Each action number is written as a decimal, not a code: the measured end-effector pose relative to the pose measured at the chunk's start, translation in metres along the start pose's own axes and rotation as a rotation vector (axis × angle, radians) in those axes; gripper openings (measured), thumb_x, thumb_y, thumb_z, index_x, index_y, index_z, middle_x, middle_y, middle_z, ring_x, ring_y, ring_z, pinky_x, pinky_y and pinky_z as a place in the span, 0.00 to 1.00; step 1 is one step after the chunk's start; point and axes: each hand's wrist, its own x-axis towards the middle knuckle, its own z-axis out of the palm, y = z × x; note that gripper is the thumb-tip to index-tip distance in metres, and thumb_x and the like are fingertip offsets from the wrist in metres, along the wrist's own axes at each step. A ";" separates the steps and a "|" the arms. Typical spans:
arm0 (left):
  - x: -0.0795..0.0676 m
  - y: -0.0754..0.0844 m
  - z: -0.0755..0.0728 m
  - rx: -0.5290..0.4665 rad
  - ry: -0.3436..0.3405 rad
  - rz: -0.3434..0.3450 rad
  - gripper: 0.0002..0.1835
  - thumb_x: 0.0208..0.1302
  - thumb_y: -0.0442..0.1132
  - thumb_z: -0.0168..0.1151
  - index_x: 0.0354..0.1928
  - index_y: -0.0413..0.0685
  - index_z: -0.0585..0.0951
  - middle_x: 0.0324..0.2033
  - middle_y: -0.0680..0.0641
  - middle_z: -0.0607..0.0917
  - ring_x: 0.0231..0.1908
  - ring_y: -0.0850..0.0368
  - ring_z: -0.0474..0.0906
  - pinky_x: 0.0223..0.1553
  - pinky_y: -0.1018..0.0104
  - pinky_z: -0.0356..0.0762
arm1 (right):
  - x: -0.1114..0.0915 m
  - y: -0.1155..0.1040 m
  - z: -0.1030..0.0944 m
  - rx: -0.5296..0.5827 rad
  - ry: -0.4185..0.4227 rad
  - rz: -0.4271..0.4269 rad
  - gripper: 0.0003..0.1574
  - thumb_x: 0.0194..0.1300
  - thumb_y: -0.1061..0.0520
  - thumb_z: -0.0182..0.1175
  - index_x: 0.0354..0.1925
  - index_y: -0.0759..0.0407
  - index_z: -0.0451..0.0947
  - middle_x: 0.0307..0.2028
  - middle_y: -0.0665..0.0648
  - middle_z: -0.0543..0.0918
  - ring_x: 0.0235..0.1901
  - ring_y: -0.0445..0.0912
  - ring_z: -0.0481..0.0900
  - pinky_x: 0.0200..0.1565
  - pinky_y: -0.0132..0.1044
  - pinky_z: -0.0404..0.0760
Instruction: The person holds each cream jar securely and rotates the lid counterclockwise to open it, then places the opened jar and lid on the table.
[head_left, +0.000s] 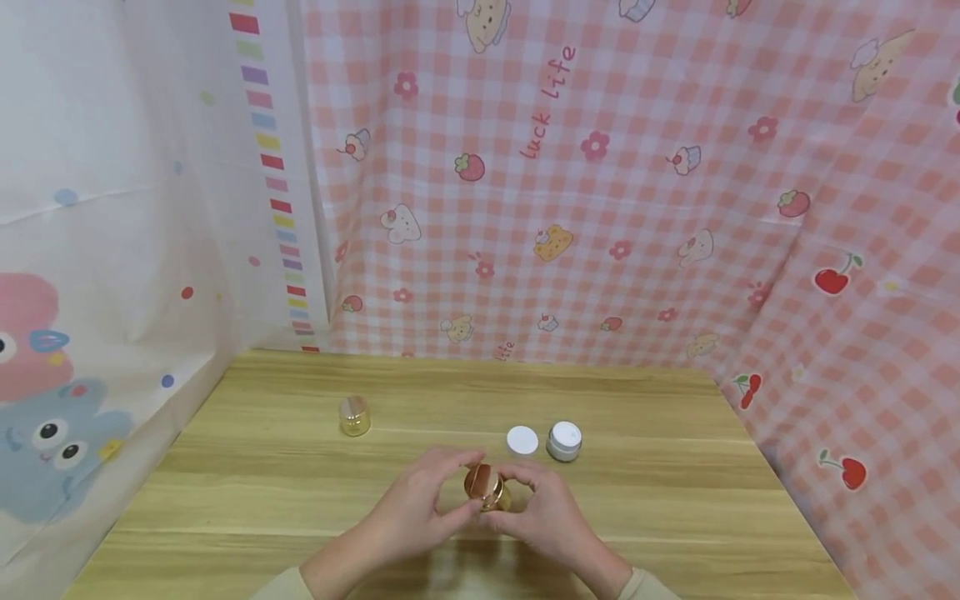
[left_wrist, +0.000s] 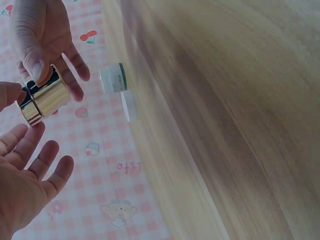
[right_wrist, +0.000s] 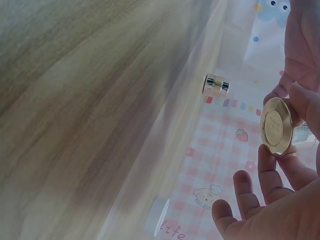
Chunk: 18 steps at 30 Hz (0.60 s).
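Table (head_left: 675,500) viewed from head, forward and down; gold jar (head_left: 487,485) shared by both wrist views, nearer, tilted sideways.

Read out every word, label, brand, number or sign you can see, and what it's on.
"luck life": pink checked cloth.
"life": lower on that cloth.
Gold jar: marks on its flat end and print beside it, too blurred to read.
White jar: print too small to read.

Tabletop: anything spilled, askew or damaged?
No spill or damage visible. One oddity: a loose white disc lies on the table beside the pale jar, like a lid set aside; can't tell if it fits that jar. A gold jar is tilted, but the left hand and right hand hold it, so that looks deliberate.
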 end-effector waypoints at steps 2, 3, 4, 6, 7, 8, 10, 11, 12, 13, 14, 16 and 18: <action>-0.001 0.000 0.000 -0.005 -0.006 -0.022 0.28 0.71 0.48 0.73 0.70 0.50 0.79 0.63 0.51 0.85 0.56 0.60 0.80 0.54 0.60 0.86 | 0.000 0.000 0.000 -0.003 -0.001 -0.002 0.26 0.52 0.47 0.85 0.50 0.42 0.90 0.49 0.37 0.91 0.59 0.46 0.84 0.68 0.50 0.78; -0.001 0.000 0.000 -0.006 -0.010 -0.032 0.29 0.72 0.49 0.72 0.70 0.51 0.79 0.63 0.52 0.85 0.55 0.61 0.79 0.53 0.62 0.86 | 0.000 0.000 0.000 -0.004 0.000 -0.004 0.26 0.52 0.47 0.85 0.50 0.42 0.90 0.49 0.37 0.91 0.59 0.46 0.84 0.68 0.51 0.78; -0.001 0.000 -0.001 -0.006 -0.013 -0.040 0.29 0.72 0.51 0.72 0.70 0.52 0.78 0.63 0.52 0.85 0.55 0.61 0.79 0.53 0.62 0.85 | 0.000 0.000 0.000 -0.002 0.000 -0.002 0.26 0.52 0.47 0.85 0.50 0.42 0.90 0.48 0.37 0.91 0.59 0.46 0.84 0.69 0.51 0.78; -0.001 0.001 -0.001 -0.005 -0.016 -0.049 0.30 0.72 0.53 0.71 0.71 0.52 0.78 0.65 0.52 0.84 0.55 0.61 0.79 0.54 0.59 0.86 | 0.000 0.001 0.000 0.001 0.002 -0.001 0.26 0.52 0.47 0.85 0.50 0.41 0.90 0.49 0.37 0.91 0.59 0.46 0.84 0.69 0.51 0.77; -0.001 0.001 -0.001 -0.002 -0.017 -0.050 0.31 0.72 0.53 0.71 0.71 0.52 0.77 0.65 0.51 0.84 0.55 0.61 0.79 0.55 0.58 0.86 | 0.000 0.001 0.000 0.005 0.002 0.000 0.26 0.51 0.47 0.85 0.49 0.40 0.90 0.48 0.37 0.91 0.59 0.46 0.84 0.69 0.51 0.77; -0.001 0.001 -0.001 -0.004 -0.017 -0.052 0.31 0.72 0.53 0.71 0.72 0.52 0.77 0.65 0.51 0.84 0.52 0.62 0.79 0.54 0.59 0.86 | 0.000 0.002 0.000 0.008 0.002 0.003 0.26 0.51 0.47 0.85 0.49 0.40 0.90 0.48 0.37 0.91 0.59 0.46 0.84 0.69 0.51 0.77; -0.002 0.001 -0.002 -0.002 -0.019 -0.054 0.32 0.71 0.51 0.72 0.73 0.52 0.76 0.66 0.50 0.84 0.51 0.61 0.80 0.54 0.57 0.86 | 0.000 0.002 0.000 0.012 0.001 0.002 0.26 0.51 0.47 0.85 0.50 0.41 0.90 0.49 0.37 0.91 0.59 0.46 0.84 0.69 0.52 0.77; -0.002 0.001 -0.002 0.000 -0.018 -0.053 0.32 0.70 0.50 0.73 0.73 0.52 0.76 0.66 0.50 0.83 0.52 0.60 0.80 0.54 0.56 0.87 | 0.000 0.002 0.000 0.015 -0.002 0.001 0.27 0.51 0.46 0.85 0.50 0.41 0.90 0.49 0.37 0.91 0.59 0.47 0.84 0.69 0.54 0.77; -0.002 0.001 -0.002 0.006 -0.016 -0.049 0.32 0.69 0.48 0.74 0.73 0.52 0.76 0.66 0.50 0.83 0.54 0.59 0.81 0.56 0.55 0.86 | 0.000 0.002 0.000 0.016 -0.003 0.000 0.27 0.51 0.45 0.85 0.50 0.41 0.90 0.49 0.38 0.91 0.60 0.48 0.84 0.69 0.55 0.77; -0.002 0.001 -0.002 0.007 -0.014 -0.044 0.33 0.68 0.46 0.75 0.73 0.52 0.76 0.66 0.50 0.84 0.56 0.57 0.82 0.58 0.53 0.86 | 0.000 0.002 0.000 0.019 -0.006 -0.001 0.27 0.51 0.45 0.85 0.50 0.42 0.90 0.49 0.38 0.91 0.60 0.48 0.84 0.69 0.56 0.77; -0.002 0.000 -0.002 0.008 -0.011 -0.036 0.33 0.67 0.44 0.75 0.73 0.51 0.76 0.66 0.50 0.84 0.57 0.56 0.82 0.59 0.51 0.86 | 0.000 0.002 0.000 0.020 -0.008 -0.003 0.27 0.51 0.44 0.85 0.51 0.42 0.90 0.50 0.39 0.91 0.60 0.48 0.84 0.69 0.57 0.77; -0.002 0.000 -0.001 0.018 -0.003 -0.016 0.33 0.66 0.41 0.76 0.72 0.49 0.77 0.65 0.51 0.84 0.65 0.53 0.80 0.64 0.47 0.84 | 0.000 0.002 0.000 0.024 -0.013 -0.004 0.28 0.51 0.43 0.85 0.51 0.43 0.90 0.51 0.39 0.91 0.60 0.49 0.85 0.69 0.57 0.78; -0.002 0.000 -0.001 0.019 0.002 -0.001 0.33 0.65 0.40 0.75 0.71 0.47 0.77 0.64 0.51 0.85 0.65 0.53 0.80 0.65 0.47 0.84 | 0.000 0.001 0.000 0.028 -0.018 -0.001 0.28 0.51 0.43 0.85 0.51 0.43 0.90 0.51 0.39 0.91 0.60 0.48 0.85 0.69 0.57 0.78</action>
